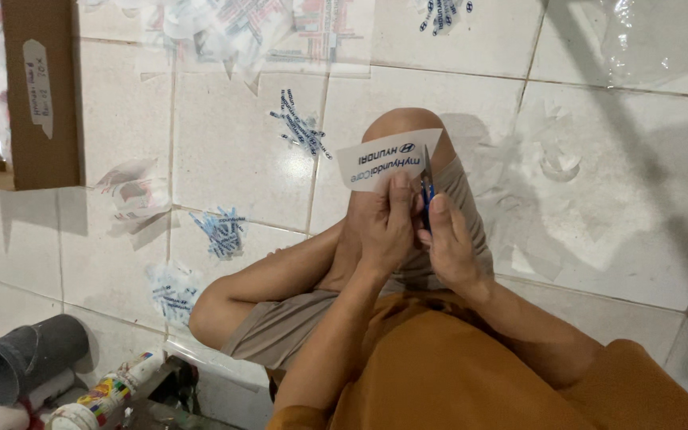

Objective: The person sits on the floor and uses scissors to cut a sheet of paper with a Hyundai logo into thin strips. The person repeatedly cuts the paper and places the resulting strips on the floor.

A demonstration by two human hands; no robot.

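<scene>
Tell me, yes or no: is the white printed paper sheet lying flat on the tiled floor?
No, the white printed paper sheet is held up over the knee by the left hand, beside blue-handled scissors in the right hand.

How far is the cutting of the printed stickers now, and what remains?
Done: small piles of cut strips and lie on the tiled floor, with clear scraps beside them. In hand: the left hand holds a white printed sheet while the right hand works blue scissors along its edge. Left: more printed sheets lie at the top, seemingly uncut.
</scene>
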